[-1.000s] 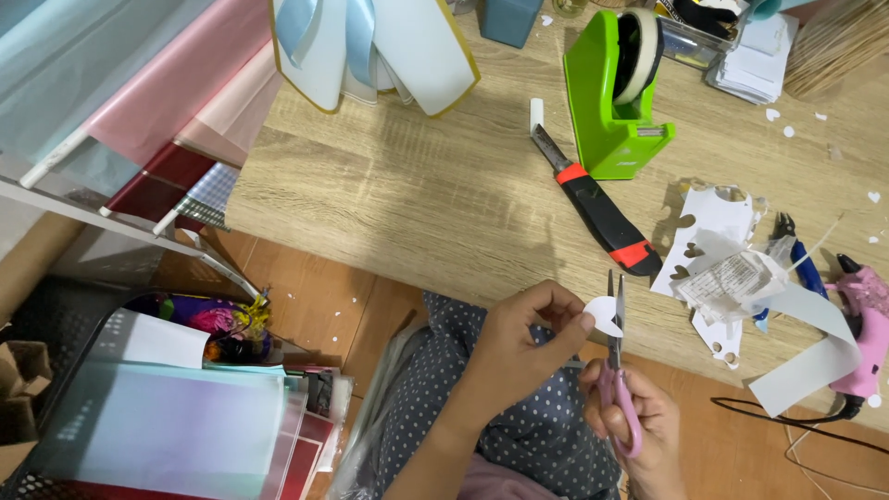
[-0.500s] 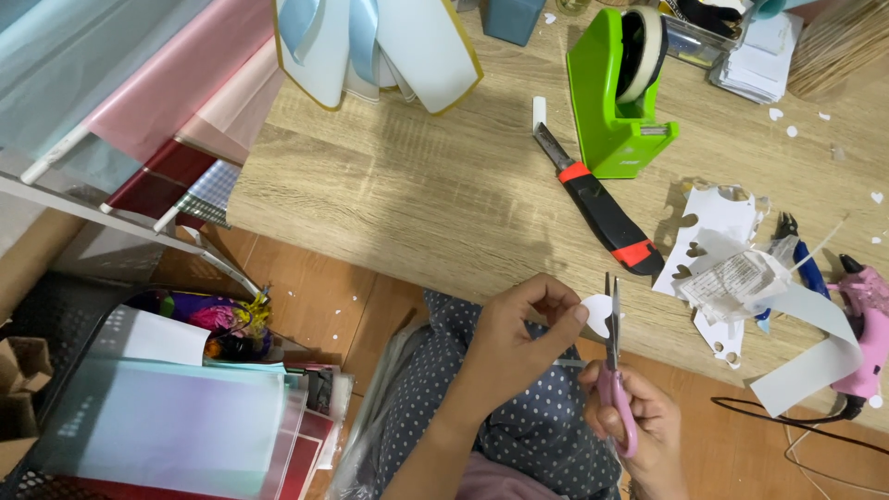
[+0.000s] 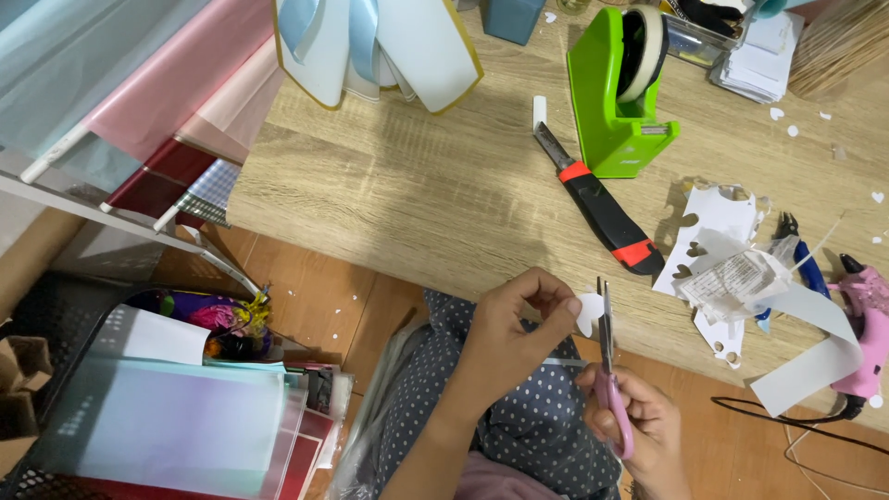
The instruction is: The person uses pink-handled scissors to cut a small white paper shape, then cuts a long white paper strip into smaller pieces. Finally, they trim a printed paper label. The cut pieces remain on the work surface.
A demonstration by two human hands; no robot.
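The right hand (image 3: 639, 421) still gripped the pink scissors (image 3: 609, 380), blades now nearly closed on the white paper cutout (image 3: 589, 313) pinched in the left hand (image 3: 509, 338) fingers. Beyond, the box cutter (image 3: 602, 206) lay unmoved on the desk (image 3: 417, 194).

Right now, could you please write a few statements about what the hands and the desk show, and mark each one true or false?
1. The right hand holds pink-handled scissors. True.
2. The left hand pinches a small white paper piece at the blades. True.
3. The green tape dispenser lies on the floor. False: it stands on the wooden desk.
4. The utility knife is in the left hand. False: it lies on the desk, untouched.
5. A pink glue gun lies at the desk's right end. True.
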